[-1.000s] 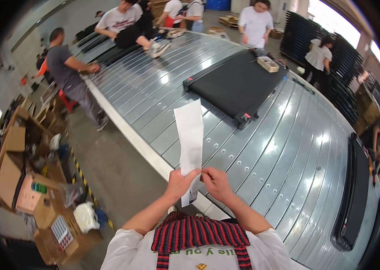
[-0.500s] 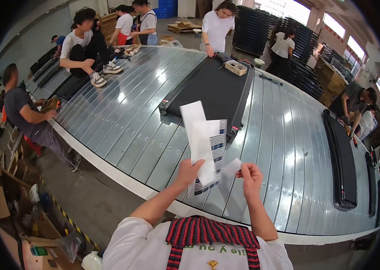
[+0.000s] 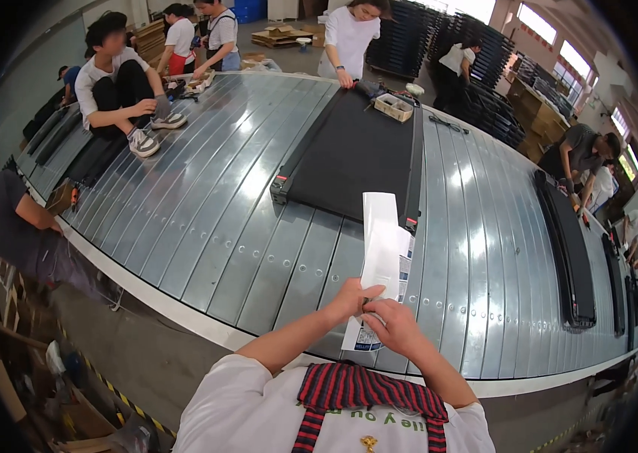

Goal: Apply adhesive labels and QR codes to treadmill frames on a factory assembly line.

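Both hands meet at the lower end of a white sheet [image 3: 381, 245]. The left hand [image 3: 349, 297] pinches its edge, and the right hand [image 3: 394, 326] closes on it just beside. The sheet rises above the grip, over the metal conveyor [image 3: 206, 219].

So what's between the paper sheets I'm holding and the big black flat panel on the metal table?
In the head view, nothing: the sheets reach up to the panel's near edge, with only bare ribbed table around them.
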`<move>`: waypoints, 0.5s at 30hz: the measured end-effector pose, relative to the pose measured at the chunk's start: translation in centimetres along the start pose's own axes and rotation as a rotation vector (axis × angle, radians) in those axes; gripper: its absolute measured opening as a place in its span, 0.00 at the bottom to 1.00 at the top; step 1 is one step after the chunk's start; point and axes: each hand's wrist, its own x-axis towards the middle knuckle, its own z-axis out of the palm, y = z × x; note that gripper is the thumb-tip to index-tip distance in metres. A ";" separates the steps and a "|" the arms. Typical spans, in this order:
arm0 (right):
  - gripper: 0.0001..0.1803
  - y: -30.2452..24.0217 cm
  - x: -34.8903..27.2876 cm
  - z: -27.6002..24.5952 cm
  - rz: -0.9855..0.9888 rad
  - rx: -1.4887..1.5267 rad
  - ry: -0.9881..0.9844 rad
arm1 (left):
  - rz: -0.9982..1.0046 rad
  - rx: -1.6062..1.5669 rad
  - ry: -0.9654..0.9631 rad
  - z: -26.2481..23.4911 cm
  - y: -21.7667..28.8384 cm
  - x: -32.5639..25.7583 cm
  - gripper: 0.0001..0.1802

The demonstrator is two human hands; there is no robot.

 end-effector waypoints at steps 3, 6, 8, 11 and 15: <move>0.10 -0.2 0.5 0.8 0.060 -0.037 0.016 | -0.036 -0.030 -0.058 -1.0 -1.4 1.8 0.20; 0.09 -0.8 0.9 0.7 0.140 0.063 -0.003 | -0.084 -0.064 -0.076 -1.5 -1.5 2.7 0.20; 0.08 -0.4 1.1 0.6 0.208 0.167 -0.048 | -0.103 -0.091 -0.075 -1.5 -1.3 3.0 0.20; 0.10 1.1 1.9 0.1 0.134 -0.075 0.181 | -0.056 -0.045 -0.096 -1.4 -0.6 2.8 0.19; 0.09 1.3 2.8 0.4 0.107 -0.171 0.182 | -0.090 0.050 -0.153 -1.8 -0.6 3.3 0.18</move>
